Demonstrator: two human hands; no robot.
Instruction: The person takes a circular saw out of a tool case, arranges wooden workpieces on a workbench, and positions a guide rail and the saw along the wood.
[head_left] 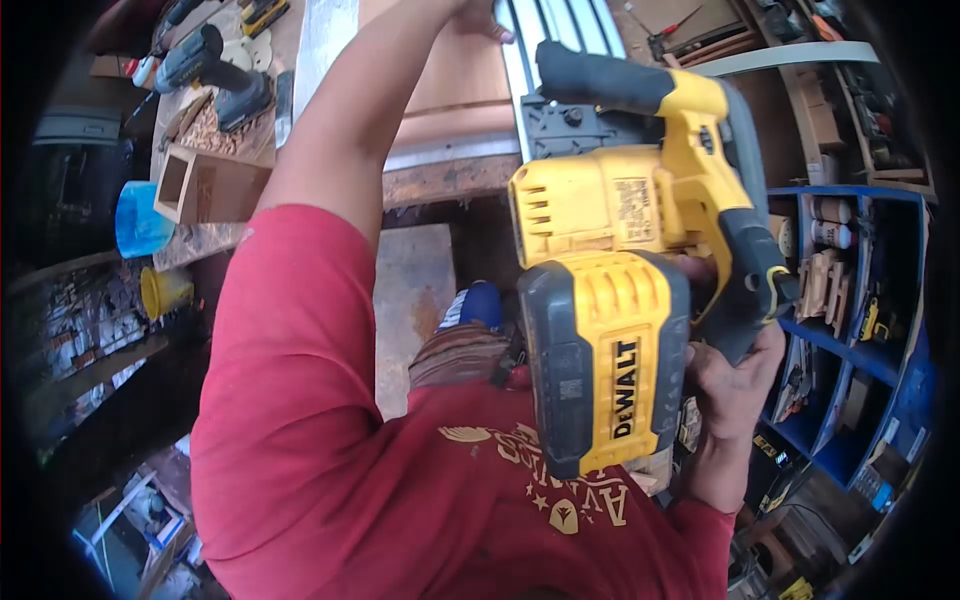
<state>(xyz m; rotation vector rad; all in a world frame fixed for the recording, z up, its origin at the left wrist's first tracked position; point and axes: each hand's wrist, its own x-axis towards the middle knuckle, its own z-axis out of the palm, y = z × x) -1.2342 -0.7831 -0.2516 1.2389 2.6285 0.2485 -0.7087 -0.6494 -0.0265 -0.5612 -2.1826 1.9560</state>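
Note:
My right hand [738, 385] is wrapped round the rear handle of a yellow and black DeWalt cordless track saw [590, 200]. The saw's large battery [620, 360] faces me. Its black base sits at a silver guide rail [568, 25] that runs away from me over a wooden panel [450, 85]. At the top edge of the view, my left hand [482, 18] lies beside the rail, partly cut off, with its visible fingers stretched out over the panel. The blade is hidden by the saw's body.
On the bench at left are a cordless drill [215, 80], wood shavings and an open wooden box [210, 185]. A blue container [142, 220] and a yellow one [165, 292] stand beyond it. Blue shelving [850, 350] with tools and wood pieces stands at right.

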